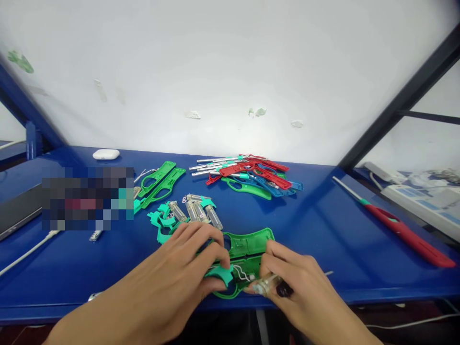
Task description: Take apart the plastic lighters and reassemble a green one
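Head camera: blue bench (316,215), pale wall behind. Left hand (185,263) pinches a curved teal trigger piece (222,275) between thumb and fingers, over the lower half of an opened green casing (247,243). Right hand (294,273) grips a clear tank (266,284) with a black part (283,289) at its end, at the casing's right end. Casing lies at the front of the bench, its 2 halves side by side; hands cover its ends. White wires (241,272) show in the lower half.

Surroundings: loose teal pieces (161,223) and clear tanks (196,210) lie just beyond the left hand, which overlaps the nearest in view. Behind them, left: 2 green handle halves (161,184). Back centre: heap of red, blue and green lighter parts (257,175) with metal tubes. Far right: 1 red lighter (398,227), well apart. Back left: white case (106,154). Pixelated patch at left; contents cannot be told. White cable (28,253) runs near it.
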The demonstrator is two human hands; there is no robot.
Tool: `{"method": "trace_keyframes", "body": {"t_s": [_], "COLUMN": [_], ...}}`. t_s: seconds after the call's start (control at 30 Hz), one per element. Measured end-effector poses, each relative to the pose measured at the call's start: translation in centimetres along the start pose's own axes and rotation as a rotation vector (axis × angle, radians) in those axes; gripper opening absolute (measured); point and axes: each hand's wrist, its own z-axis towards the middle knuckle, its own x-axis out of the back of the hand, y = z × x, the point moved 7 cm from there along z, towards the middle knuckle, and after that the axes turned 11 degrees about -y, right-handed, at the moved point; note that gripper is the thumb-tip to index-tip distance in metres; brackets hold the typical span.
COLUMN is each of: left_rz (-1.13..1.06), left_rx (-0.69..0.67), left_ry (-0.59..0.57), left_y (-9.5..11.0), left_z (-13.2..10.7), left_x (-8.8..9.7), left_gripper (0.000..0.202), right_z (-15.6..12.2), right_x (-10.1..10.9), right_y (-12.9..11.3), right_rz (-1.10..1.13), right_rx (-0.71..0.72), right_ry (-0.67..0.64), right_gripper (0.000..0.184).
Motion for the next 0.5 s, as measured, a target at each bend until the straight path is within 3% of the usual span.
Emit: {"method": "trace_keyframes", "body": {"t_s": [0.27, 0.33, 0.5], "left_rz": [0.384, 0.367, 0.189], "left_rx": [0.173, 0.185, 0.167], "left_ry": [0.342, 0.314, 0.082], "left_y": [-4.8, -4.9, -2.9], "left_z": [-0.6, -1.0, -2.6], "left_x": [3.3, 3.5, 2.3], "left_gripper": [0.02, 0.023, 0.019], "right_z": [-0.1, -0.1, 0.0], "right_x": [-0.1, -0.2, -0.2], "right_y": [0.1, 0.2, 0.3], "right_rz": [-0.002, 0.001, -0.011], "right_rx": [0.036, 0.036, 0.042], "right_ry": [0.024, 0.027, 0.041], "right_gripper": [0.035, 0.035, 0.033]}}
